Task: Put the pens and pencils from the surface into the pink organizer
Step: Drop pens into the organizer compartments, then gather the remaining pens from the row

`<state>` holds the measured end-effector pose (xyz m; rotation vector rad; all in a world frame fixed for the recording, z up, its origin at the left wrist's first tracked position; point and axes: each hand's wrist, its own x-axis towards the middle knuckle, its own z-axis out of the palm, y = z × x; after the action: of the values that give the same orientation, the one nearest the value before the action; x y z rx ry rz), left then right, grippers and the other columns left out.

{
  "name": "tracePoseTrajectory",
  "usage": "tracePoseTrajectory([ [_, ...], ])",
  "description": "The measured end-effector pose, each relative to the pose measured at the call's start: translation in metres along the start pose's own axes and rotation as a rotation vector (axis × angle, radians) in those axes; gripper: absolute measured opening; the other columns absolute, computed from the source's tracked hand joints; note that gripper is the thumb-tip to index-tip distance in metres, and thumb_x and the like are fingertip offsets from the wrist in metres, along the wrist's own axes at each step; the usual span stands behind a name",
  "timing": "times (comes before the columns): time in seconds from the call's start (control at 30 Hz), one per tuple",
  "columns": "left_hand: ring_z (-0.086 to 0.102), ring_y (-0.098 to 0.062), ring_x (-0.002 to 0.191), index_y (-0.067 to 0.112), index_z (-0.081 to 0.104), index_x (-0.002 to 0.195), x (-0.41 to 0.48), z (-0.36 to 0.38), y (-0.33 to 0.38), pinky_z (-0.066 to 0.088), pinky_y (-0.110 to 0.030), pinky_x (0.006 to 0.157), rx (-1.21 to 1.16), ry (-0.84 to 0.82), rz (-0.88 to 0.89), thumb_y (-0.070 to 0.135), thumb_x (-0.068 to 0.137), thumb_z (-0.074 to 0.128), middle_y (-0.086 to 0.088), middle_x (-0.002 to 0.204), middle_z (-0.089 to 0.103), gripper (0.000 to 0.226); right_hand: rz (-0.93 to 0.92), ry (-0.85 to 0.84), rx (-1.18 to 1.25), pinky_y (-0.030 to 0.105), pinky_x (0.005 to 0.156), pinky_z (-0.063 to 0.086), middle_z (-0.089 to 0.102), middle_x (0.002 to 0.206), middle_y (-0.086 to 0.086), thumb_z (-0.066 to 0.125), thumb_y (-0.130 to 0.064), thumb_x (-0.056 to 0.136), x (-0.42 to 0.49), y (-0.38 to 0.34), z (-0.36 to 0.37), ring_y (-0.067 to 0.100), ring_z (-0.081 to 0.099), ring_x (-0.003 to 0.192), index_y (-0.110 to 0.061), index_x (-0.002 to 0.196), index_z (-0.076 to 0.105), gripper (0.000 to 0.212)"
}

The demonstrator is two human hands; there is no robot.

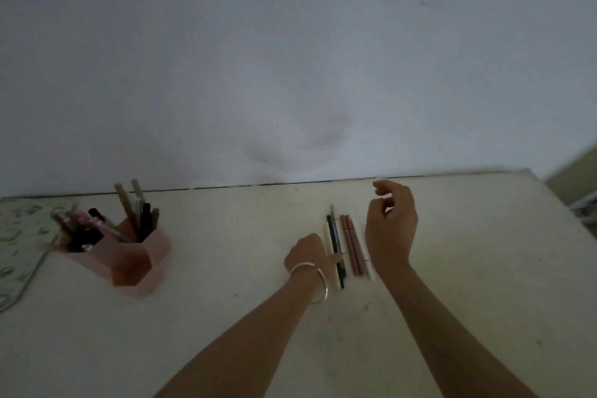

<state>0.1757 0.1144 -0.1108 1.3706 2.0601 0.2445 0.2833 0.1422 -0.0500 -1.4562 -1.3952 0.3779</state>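
Observation:
Several pens and pencils lie side by side on the cream table [226, 317]: a cream pen [328, 237], a black pen [334, 233], two pink-brown pens [350, 245] and a white pen [366, 260]. My left hand [307, 252], a bangle on its wrist, is curled at the row's left side. It pinches the cream pen, and a fingertip reaches across to the black pen. My right hand [391, 226] hovers just right of the row, fingers loosely curled and holding nothing. The pink organizer [139, 257] stands far left with several pens upright in it.
A patterned mat [19, 236] lies at the table's left edge beside the organizer. A pale wall runs along the table's back edge. The table's right edge slants away at the far right.

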Motion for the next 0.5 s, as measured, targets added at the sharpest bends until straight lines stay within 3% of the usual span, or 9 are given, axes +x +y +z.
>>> tracePoseTrajectory([
  [0.2,0.062,-0.025,0.097,0.014,0.050,0.107,0.002,-0.002,-0.008,0.045,-0.030,0.073,0.012,0.049,-0.036,0.036,0.079,0.061,-0.004,0.107,0.061,0.038,0.053,-0.028,-0.021,0.013,0.056,0.040,0.059,0.095,-0.011,0.048,0.000,0.083,-0.007,0.016,-0.005,0.002,0.054,0.068,-0.029,0.100,0.059,0.035],
  [0.27,0.061,-0.024,0.101,0.013,0.047,0.111,0.002,-0.005,-0.011,0.044,-0.030,0.076,0.106,0.074,-0.011,0.027,0.079,0.058,-0.004,0.110,0.059,0.037,0.090,-0.096,-0.038,0.017,0.058,0.043,0.061,0.096,-0.010,0.050,-0.002,0.084,-0.008,0.017,0.001,0.002,0.056,0.069,-0.028,0.101,0.060,0.032],
  [0.37,0.061,-0.024,0.104,0.012,0.048,0.114,0.002,-0.007,-0.018,0.047,-0.031,0.082,0.235,0.104,0.053,0.020,0.084,0.055,-0.005,0.114,0.060,0.033,0.094,-0.230,-0.146,0.011,0.062,0.040,0.063,0.096,-0.008,0.053,-0.005,0.088,-0.013,0.020,0.015,0.002,0.057,0.075,-0.019,0.104,0.063,0.023],
  [0.5,0.063,-0.029,0.092,0.014,0.052,0.099,0.003,-0.047,-0.021,0.041,-0.028,0.069,0.002,0.244,0.060,0.025,0.078,0.058,-0.005,0.099,0.063,0.024,0.075,-0.447,-0.401,0.023,0.067,0.047,0.061,0.089,0.000,0.051,-0.011,0.092,-0.016,0.027,0.033,0.016,0.058,0.078,-0.013,0.095,0.063,0.012],
])
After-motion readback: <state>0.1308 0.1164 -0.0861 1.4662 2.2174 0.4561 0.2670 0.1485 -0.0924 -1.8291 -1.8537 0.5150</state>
